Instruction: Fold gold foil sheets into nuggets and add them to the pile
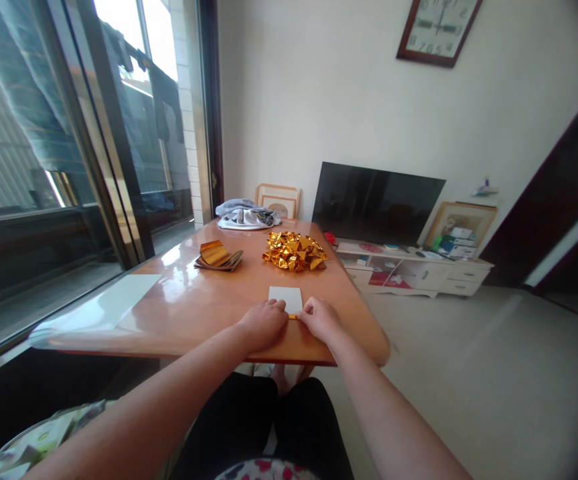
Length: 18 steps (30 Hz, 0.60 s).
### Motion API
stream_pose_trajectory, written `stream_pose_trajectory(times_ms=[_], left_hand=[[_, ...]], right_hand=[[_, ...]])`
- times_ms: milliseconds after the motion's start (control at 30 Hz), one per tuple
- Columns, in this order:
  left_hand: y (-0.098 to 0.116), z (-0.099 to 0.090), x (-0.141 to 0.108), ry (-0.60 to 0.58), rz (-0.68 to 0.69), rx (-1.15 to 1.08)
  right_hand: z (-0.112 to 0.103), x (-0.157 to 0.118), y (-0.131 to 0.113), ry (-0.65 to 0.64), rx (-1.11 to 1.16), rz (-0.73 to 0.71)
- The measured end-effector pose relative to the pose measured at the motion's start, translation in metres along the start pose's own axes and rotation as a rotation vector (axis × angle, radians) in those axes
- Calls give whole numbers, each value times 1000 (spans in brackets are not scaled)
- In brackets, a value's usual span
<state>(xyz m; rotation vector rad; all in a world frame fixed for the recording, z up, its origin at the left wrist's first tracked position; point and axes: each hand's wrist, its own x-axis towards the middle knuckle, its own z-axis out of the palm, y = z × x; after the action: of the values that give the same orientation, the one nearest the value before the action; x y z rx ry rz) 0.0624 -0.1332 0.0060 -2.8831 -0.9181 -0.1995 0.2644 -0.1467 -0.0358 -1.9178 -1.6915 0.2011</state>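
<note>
A small whitish sheet lies on the wooden table near its front edge, with a narrow gold strip along its near side. My left hand rests at the sheet's lower left corner, fingers bent and pressed together on the paper. At the lower right corner my right hand pinches the paper's edge between thumb and fingers. Beyond the sheet sits a pile of folded shiny gold pieces. A stack of gold and brown paper sheets lies to the left of that pile.
The glossy table has a pale sheet over its left side. Bundled cloth sits at the far end, before leaning frames. A television and white cabinet stand beyond. My legs are under the near edge.
</note>
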Motion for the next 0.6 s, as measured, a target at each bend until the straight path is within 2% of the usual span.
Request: stream_pose_trajectory(times_ms=[333,600], left_hand=[[20,3,-12,63,-109,13],[27,4,-16,104,-149,3]], right_hand=[[5,-9,1,86,3,-43],[5,-13,2,161,-7,-18]])
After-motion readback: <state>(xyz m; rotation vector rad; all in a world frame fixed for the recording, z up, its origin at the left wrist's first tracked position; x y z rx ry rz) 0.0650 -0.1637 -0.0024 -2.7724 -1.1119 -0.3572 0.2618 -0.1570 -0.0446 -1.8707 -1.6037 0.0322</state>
